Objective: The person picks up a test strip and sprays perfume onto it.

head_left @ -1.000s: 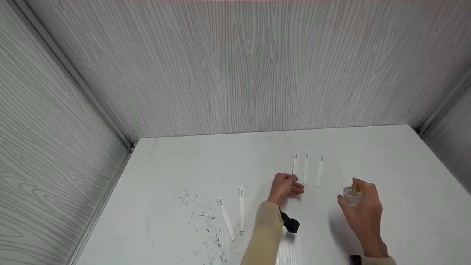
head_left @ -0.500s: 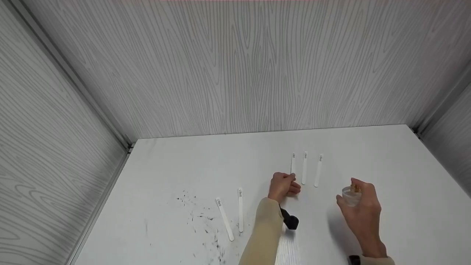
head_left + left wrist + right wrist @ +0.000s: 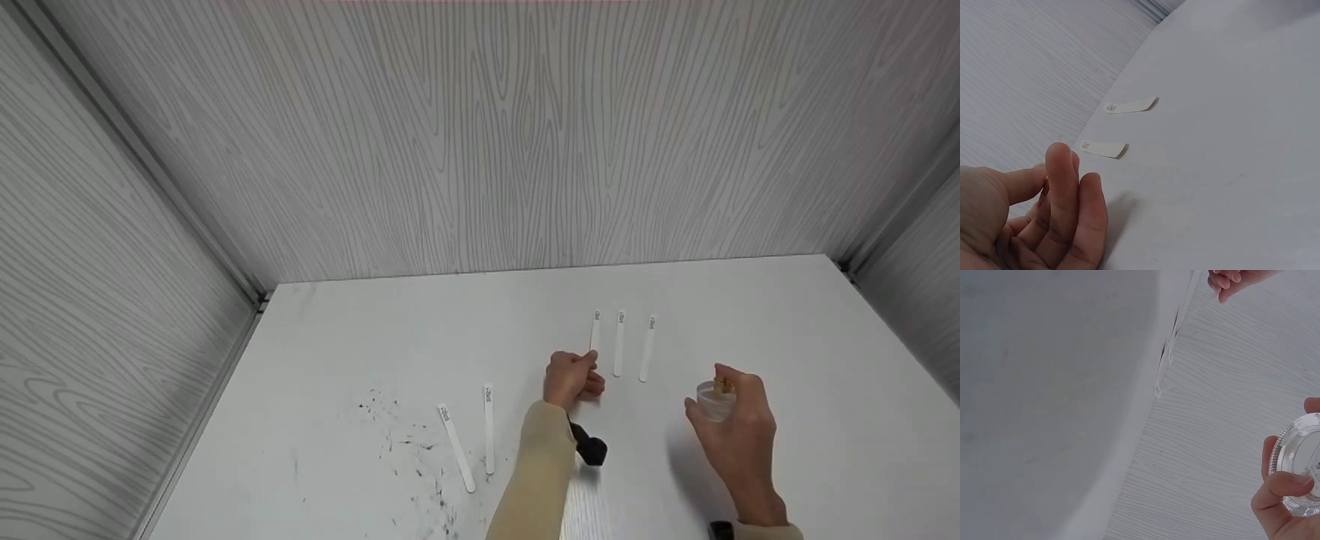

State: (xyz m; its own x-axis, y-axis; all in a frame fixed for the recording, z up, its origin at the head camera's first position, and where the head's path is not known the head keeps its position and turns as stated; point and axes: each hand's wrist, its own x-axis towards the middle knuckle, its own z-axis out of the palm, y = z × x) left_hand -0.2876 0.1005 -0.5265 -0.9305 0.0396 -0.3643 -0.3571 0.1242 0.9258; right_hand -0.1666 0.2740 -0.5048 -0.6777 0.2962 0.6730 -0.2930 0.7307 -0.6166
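My left hand (image 3: 571,377) pinches the near end of a narrow white paper test strip (image 3: 595,328), thumb on top, and the strip's printed end points away. In the left wrist view, the fingers (image 3: 1064,191) mostly hide that strip. To its right, two more white strips lie on the table, a nearer one (image 3: 619,349) and an outer one (image 3: 647,352). My right hand (image 3: 739,431) holds a clear perfume bottle (image 3: 714,405) with a gold spray neck (image 3: 722,385). Its forefinger rests on the bottle's top, and the thumb is at the side.
On the left, one strip (image 3: 457,450) lies slanted beside a straighter strip (image 3: 489,431). Dark smudges (image 3: 420,442) mark the white table (image 3: 337,337) around there. A wood-grain panel (image 3: 480,150) stands behind the table, with side panels left and right.
With the pinched strip, my left hand has shifted slightly left. The whole head view has drifted a little too. My right hand keeps its hold on the perfume bottle.
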